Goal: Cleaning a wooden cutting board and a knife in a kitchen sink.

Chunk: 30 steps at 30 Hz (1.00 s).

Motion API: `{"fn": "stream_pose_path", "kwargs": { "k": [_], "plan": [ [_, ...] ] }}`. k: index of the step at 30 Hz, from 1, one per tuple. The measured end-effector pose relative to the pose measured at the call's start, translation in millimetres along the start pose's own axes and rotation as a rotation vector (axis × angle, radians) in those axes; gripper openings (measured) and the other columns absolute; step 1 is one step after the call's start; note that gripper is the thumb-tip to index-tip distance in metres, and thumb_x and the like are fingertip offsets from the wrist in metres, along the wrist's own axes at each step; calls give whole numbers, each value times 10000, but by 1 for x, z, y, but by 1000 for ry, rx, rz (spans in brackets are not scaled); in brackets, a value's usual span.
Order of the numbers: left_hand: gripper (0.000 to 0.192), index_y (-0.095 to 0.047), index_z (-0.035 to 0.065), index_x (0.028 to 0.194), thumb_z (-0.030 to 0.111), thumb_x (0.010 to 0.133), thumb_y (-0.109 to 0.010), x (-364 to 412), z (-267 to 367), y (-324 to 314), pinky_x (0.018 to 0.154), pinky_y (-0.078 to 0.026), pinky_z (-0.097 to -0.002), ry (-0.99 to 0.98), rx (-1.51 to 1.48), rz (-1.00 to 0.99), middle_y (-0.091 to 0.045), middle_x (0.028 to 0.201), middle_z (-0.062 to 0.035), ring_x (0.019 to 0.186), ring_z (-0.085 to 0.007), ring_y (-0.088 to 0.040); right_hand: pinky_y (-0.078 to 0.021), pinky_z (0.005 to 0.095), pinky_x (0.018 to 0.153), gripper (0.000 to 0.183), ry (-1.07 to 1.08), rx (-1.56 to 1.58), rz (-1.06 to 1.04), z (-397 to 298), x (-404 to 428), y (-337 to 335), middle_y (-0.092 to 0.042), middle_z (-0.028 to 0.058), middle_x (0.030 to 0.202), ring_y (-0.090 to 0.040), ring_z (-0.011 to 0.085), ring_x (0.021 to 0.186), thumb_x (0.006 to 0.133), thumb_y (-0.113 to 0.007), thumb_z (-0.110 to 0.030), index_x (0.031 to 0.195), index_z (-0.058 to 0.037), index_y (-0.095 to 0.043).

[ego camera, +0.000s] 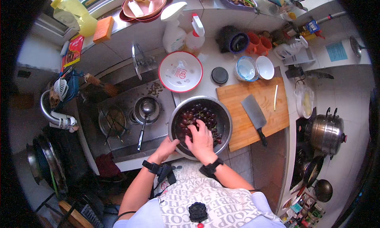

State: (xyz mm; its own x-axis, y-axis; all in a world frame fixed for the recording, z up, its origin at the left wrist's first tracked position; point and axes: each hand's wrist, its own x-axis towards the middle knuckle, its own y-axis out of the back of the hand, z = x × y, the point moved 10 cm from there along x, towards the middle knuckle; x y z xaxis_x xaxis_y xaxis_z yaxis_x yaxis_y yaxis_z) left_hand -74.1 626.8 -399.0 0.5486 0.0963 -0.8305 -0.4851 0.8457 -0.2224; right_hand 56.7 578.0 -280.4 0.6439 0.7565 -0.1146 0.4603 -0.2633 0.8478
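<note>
A steel bowl (pixel 223 107) with dark red grapes (pixel 194 112) in it stands at the counter's front edge, just right of the sink. My left hand (pixel 166 149) grips the bowl's near left rim with the thumb on top. Over the near part of the grapes is my right hand (pixel 201 139), its fingers bent and spread, the fingertips at the grapes; whether they pinch any grape cannot be told. Behind the steel bowl is a white bowl with a red rim (pixel 181 72), with nothing in it but a printed pattern on its inside.
The sink (pixel 118 150) on the left holds a ladle (pixel 147 106) in a small pot. On the right a cleaver (pixel 253 110) lies on a wooden cutting board (pixel 234 133), its handle over the near edge. Spray bottles (pixel 174 37), small bowls (pixel 264 67) and a black lid (pixel 219 76) stand behind.
</note>
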Motion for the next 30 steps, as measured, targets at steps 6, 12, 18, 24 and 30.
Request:
{"fn": "stream_pose_path", "kwargs": {
  "k": [6,12,18,24,30],
  "plan": [
    [298,-552,69,1174,172,912,-453,-3,-5,2,670,-491,-301,21,-3,42,-630,982,-40,832,-146,-590,-409,422,906,365,42,57,-9,18,-8,13,-524,119,1191,-504,308,1104,764,-682,-225,1093,-104,-584],
    [296,-549,51,1157,163,903,-445,2,-10,3,702,-501,-313,40,15,29,-632,983,-44,847,-155,-598,-253,487,1073,622,62,-103,81,10,33,5,-430,177,1355,-351,344,1274,786,-666,-368,1271,-25,-483],
    [318,-575,34,1151,149,872,-473,2,-14,7,664,-498,-324,26,-18,65,-643,966,-62,808,-165,-605,-223,491,1090,483,301,-155,-87,5,15,-3,-526,99,1298,-363,282,1294,816,-599,-363,1185,-52,-588],
    [340,-556,38,1175,140,858,-485,4,-14,4,667,-488,-325,26,-30,43,-630,988,-63,834,-164,-589,-250,492,1077,427,281,-120,-45,1,8,-4,-572,85,1214,-404,306,1253,772,-647,-349,1077,-49,-632],
    [357,-544,29,1186,114,843,-488,-3,1,-3,668,-512,-337,13,-126,25,-627,1044,-96,850,-206,-618,-239,502,1080,457,202,-190,-7,11,13,-3,-578,89,1191,-391,299,1272,784,-642,-354,1124,-51,-610]
  ]
}}
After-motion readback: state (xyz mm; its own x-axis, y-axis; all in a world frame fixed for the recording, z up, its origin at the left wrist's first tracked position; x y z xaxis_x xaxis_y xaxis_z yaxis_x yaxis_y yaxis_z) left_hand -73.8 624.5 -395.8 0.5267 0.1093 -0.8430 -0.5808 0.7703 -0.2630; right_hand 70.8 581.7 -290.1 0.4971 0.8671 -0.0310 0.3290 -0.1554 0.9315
